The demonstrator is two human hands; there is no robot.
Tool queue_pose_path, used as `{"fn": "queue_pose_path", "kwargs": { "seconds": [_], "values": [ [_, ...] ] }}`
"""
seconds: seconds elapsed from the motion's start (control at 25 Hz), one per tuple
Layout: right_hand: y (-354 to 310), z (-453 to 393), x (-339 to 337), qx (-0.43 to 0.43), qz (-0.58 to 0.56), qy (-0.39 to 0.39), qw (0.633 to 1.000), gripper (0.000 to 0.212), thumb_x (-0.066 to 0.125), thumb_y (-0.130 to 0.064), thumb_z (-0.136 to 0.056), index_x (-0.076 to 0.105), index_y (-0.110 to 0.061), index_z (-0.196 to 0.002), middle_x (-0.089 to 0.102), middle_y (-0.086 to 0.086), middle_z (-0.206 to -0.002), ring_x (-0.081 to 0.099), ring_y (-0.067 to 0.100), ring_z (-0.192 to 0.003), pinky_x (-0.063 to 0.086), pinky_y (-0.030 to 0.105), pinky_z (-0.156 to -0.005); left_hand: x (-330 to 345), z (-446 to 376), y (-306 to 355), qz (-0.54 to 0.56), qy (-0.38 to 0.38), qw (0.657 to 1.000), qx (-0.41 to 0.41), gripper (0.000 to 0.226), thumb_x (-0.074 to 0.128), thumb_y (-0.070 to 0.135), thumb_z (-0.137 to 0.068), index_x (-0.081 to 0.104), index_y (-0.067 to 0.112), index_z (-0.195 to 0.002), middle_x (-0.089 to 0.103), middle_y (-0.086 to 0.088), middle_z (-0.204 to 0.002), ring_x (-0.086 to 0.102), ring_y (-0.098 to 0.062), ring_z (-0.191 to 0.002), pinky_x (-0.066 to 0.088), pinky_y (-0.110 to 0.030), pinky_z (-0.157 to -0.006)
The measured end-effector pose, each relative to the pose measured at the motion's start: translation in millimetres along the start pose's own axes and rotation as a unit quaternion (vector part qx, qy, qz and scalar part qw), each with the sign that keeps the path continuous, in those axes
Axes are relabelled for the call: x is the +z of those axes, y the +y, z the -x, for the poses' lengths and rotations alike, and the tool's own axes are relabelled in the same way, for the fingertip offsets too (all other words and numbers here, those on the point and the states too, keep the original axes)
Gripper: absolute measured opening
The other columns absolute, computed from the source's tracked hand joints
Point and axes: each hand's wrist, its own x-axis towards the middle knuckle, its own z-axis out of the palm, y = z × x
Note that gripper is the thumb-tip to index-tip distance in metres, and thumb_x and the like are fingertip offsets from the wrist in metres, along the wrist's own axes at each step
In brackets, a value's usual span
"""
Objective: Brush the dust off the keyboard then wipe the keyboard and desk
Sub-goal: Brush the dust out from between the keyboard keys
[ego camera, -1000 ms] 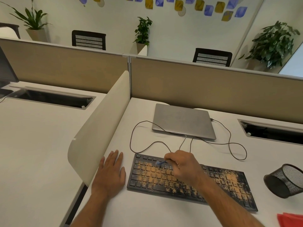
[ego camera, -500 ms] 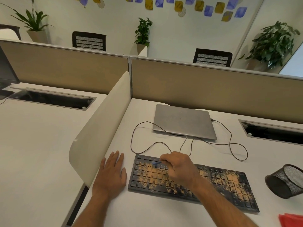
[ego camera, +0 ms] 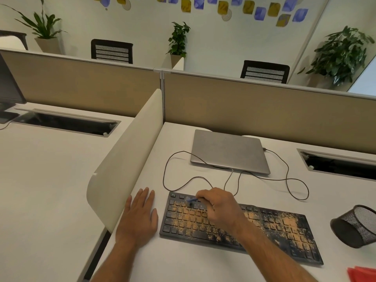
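A black keyboard (ego camera: 284, 233) lies on the white desk (ego camera: 183, 261), covered with orange-brown dust across most keys. My right hand (ego camera: 219, 206) hovers over the keyboard's upper left part, closed around a small blue brush (ego camera: 191, 200) whose tip touches the top key rows. My left hand (ego camera: 140, 216) rests flat on the desk just left of the keyboard, fingers spread, holding nothing.
A shut grey laptop (ego camera: 230, 151) sits behind the keyboard, its cable (ego camera: 293, 180) looping across the desk. A black mesh cup (ego camera: 356, 226) lies tipped at the right; a red cloth (ego camera: 362, 274) shows at the bottom right corner. A white divider (ego camera: 126, 159) stands left.
My right hand has slid the brush left and toward the keyboard's top rows. My left hand has stayed flat on the desk.
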Motion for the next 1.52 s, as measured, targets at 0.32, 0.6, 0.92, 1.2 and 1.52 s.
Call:
{"fn": "queue_pose_path", "kwargs": {
  "seconds": [0.32, 0.6, 0.92, 1.2, 1.52],
  "values": [
    [1.4, -2.4, 0.8, -0.008, 0.004, -0.023, 1.0, 0.016, 0.055, -0.02, -0.089, 0.066, -0.021, -0.101, 0.067, -0.006, -0.082, 0.055, 0.008, -0.073, 0.052, 0.029, -0.063, 0.7, 0.5, -0.5, -0.001, 0.001, 1.0, -0.003, 0.077, 0.005, 0.049, -0.09, 0.021, 0.018, -0.159, 0.016, -0.002, -0.167, 0.007, -0.017, -0.154, -0.003, -0.039, -0.124],
    [-0.3, -4.6, 0.8, -0.022, 0.014, -0.022, 0.999, 0.015, 0.055, -0.02, -0.088, 0.066, -0.02, -0.098, 0.068, -0.006, -0.082, 0.055, 0.008, -0.073, 0.052, 0.027, -0.063, 1.0, -0.2, -0.7, -0.001, -0.001, 1.0, -0.004, 0.077, 0.006, 0.049, -0.09, 0.021, 0.019, -0.159, 0.015, -0.001, -0.167, 0.007, -0.016, -0.154, -0.003, -0.039, -0.124],
    [-1.1, -7.0, 0.1, -0.019, 0.014, -0.022, 0.999, 0.016, 0.054, -0.021, -0.088, 0.067, -0.019, -0.096, 0.066, -0.005, -0.077, 0.053, 0.01, -0.068, 0.05, 0.028, -0.058, -1.4, 0.4, 0.6, -0.002, -0.004, 1.0, -0.004, 0.08, 0.002, 0.05, -0.088, 0.016, 0.019, -0.16, 0.011, 0.0, -0.167, 0.002, -0.015, -0.154, -0.008, -0.036, -0.123],
    [-0.1, -6.2, 2.5, -0.035, 0.023, -0.011, 0.999, 0.014, 0.057, -0.019, -0.086, 0.066, -0.019, -0.096, 0.066, -0.006, -0.076, 0.054, 0.009, -0.067, 0.052, 0.03, -0.057, -1.9, 0.3, 2.0, -0.001, 0.001, 1.0, -0.004, 0.08, 0.002, 0.049, -0.088, 0.018, 0.019, -0.16, 0.013, -0.001, -0.167, 0.003, -0.015, -0.154, -0.007, -0.037, -0.123],
    [0.0, -6.4, 4.1, -0.034, 0.018, 0.005, 0.999, 0.013, 0.058, -0.018, -0.085, 0.066, -0.019, -0.094, 0.065, -0.006, -0.075, 0.052, 0.007, -0.066, 0.05, 0.026, -0.055, -1.3, 0.1, 1.6, -0.001, 0.002, 1.0, -0.003, 0.079, 0.003, 0.049, -0.088, 0.018, 0.019, -0.16, 0.013, 0.0, -0.167, 0.004, -0.015, -0.154, -0.006, -0.037, -0.124]
  ]
}}
